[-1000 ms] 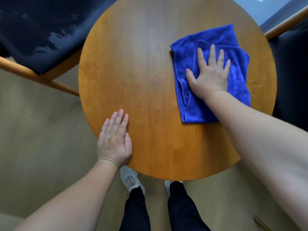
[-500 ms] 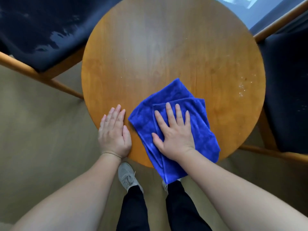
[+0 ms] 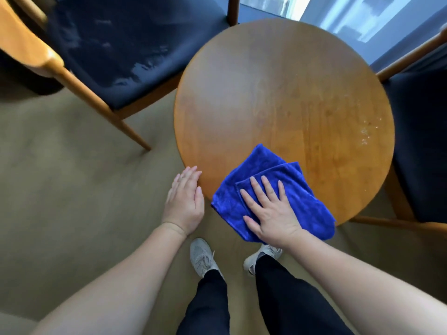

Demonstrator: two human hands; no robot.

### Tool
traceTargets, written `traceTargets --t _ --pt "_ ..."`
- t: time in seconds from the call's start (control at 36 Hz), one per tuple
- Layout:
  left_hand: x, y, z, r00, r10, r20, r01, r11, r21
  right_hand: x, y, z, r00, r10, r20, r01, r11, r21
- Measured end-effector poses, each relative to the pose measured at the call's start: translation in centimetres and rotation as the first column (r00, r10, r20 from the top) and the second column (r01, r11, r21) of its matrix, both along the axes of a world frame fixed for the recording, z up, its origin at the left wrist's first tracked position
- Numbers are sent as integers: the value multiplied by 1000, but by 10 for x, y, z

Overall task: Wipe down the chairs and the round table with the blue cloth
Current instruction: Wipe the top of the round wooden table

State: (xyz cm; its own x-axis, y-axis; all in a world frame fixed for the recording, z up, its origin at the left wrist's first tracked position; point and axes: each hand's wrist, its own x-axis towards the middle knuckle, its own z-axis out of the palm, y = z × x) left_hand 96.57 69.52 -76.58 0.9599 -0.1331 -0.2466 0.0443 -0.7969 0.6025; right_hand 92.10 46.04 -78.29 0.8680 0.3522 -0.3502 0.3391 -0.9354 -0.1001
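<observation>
The round table (image 3: 278, 93) stood between two chairs, its wooden top seen from directly above. The blue cloth (image 3: 302, 197) lay folded in layers on the near portion of the top, and its near edge overhung the rim toward the person. The right hand (image 3: 271, 213) lay flat on the cloth, palm down, with fingers straight and spread; it pressed on the fabric and gripped nothing. The heel of that hand sat at the overhanging part of the cloth, and the fingertips pointed toward the centre of the top. The left hand (image 3: 185, 204) was just beside the cloth at the near-left rim, with fingers straight and held together. Its fingertips met the table edge while the palm sat beyond the rim over the floor (image 3: 60, 189); it held nothing. A cluster of pale specks (image 3: 366, 134) showed on the right side of the top, well apart from the cloth. The left chair (image 3: 125, 52) had a dark blue seat with glossy patches and a light wooden frame, and its seat corner lay close to the table's left rim. The right chair (image 3: 420, 141) showed a dark seat and wooden rails just beside the table's right rim. Below the hands, two grey shoes (image 3: 202, 257) and dark trousers (image 3: 210, 305) were visible on the floor
</observation>
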Motion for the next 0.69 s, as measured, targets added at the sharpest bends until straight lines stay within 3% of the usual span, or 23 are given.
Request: traceTargets --t 0.14,0.39,0.69 --pt "7 19 4 1000 19 -7 -18 997 81 21 18 -2 989 143 23 -145 987 74" --pt "42 45 8 997 -6 -78 24 974 224 74 22 -11 971 222 86 -234 957 174" --pt "63 39 13 990 88 -107 -63 972 224 171 9 -8 986 163 21 -165 979 117"
